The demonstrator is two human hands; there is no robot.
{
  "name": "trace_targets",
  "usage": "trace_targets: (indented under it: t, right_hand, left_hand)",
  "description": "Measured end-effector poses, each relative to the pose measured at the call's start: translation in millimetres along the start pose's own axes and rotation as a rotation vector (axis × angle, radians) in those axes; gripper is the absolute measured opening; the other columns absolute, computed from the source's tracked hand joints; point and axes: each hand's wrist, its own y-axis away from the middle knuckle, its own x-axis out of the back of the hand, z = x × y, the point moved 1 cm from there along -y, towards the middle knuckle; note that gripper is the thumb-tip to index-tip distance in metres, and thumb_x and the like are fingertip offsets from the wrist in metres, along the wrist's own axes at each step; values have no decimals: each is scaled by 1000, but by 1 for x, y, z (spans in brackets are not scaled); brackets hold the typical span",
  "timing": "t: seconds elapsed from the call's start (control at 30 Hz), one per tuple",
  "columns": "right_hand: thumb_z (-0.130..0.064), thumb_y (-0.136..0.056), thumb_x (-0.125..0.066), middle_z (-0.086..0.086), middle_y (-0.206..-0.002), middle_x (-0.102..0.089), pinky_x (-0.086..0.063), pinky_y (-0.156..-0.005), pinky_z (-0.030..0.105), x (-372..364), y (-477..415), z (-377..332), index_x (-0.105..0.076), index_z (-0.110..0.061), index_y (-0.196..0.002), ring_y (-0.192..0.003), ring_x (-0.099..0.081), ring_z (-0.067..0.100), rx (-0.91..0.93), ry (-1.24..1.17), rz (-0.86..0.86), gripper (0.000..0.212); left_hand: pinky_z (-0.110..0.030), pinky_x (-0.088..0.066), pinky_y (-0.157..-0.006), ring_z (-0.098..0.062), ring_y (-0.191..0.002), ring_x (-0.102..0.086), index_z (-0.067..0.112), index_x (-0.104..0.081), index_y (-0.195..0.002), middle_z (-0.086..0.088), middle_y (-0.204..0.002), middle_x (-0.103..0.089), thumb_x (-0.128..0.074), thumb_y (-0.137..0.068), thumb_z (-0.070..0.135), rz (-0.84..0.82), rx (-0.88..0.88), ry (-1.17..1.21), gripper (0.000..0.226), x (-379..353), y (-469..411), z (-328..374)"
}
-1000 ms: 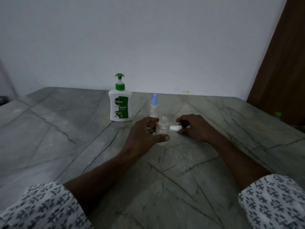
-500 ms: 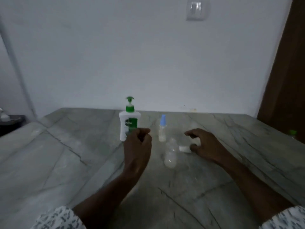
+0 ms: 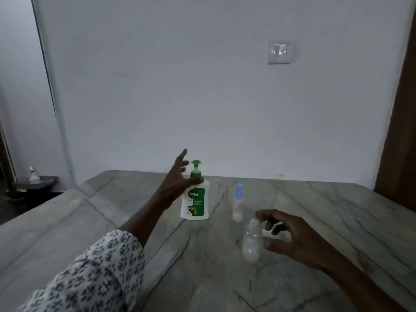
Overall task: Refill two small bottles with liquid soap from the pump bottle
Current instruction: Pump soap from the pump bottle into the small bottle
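A white pump bottle [image 3: 195, 204] with a green label and green pump head stands upright on the marble table [image 3: 112, 221]. My left hand [image 3: 177, 179] is spread open right beside its neck, the thumb across the collar. A small clear bottle [image 3: 251, 240] without a cap stands nearer me, a little pale liquid at its bottom. My right hand [image 3: 290, 235] hovers just right of it, fingers loosely bent and holding nothing. A second small bottle [image 3: 238, 204] with a blue cap stands behind. The white cap seen earlier is hidden.
A white wall with a light switch [image 3: 278, 52] rises behind the table. A dark low stand [image 3: 36, 182] with a small white object is at the far left. A brown door [image 3: 400, 131] borders the right side.
My left hand let go of the uncapped bottle and rose to the pump bottle, fingers opening. My right hand left the cap and came toward the uncapped bottle. The camera tilted up.
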Motion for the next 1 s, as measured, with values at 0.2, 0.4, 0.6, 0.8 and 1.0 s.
trace_targets:
  t: [0.2,0.4,0.6,0.8,1.0]
  right_hand:
    - [-34,-66,-87,-11,-103,-70,-55,-81,27,-17,-3,-5,-61,-37,-119,-90,-66,7,-39,-15,3,59]
    - [-31,-71,-84,-8,-94,-72,-57,-76,30,-29,-5,-3,-65,-33,-110,-81,-68,7,-130,-30,10,43]
    - [-28,-73,-83,-7,-94,-74,-57,-79,33,-30,-4,-9,-65,-31,-108,-85,-70,7,-165,-71,24,39]
    - [-24,-78,-79,-9,-93,-73,-56,-76,34,-36,-4,-24,-64,-29,-106,-82,-71,7,-157,-115,52,32]
    - [-28,-78,-70,-6,-91,-70,-49,-66,32,-36,-14,-50,-63,-29,-108,-77,-71,18,-124,-244,144,31]
  left_hand:
    - [-36,-59,-79,-27,-98,-66,20,-38,-141,-13,-117,-61,-78,-71,-3,-175,84,60,83,-3,4,-13]
    - [-39,-60,-78,-18,-88,-70,14,-58,-126,-5,-108,-70,-88,-62,12,133,-3,-199,71,-6,19,-16]
    - [-16,-49,-57,-7,-73,-64,16,-62,-106,5,-92,-66,-89,-60,23,335,-55,-403,53,-21,77,8]
    - [-37,-57,-65,-12,-80,-62,22,-48,-95,2,-92,-61,-83,-62,23,459,-123,-356,48,-43,118,13]
    - [-32,-53,-84,-10,-109,-61,54,-14,-144,8,-124,-55,-82,-60,45,40,-103,133,109,-43,123,17]
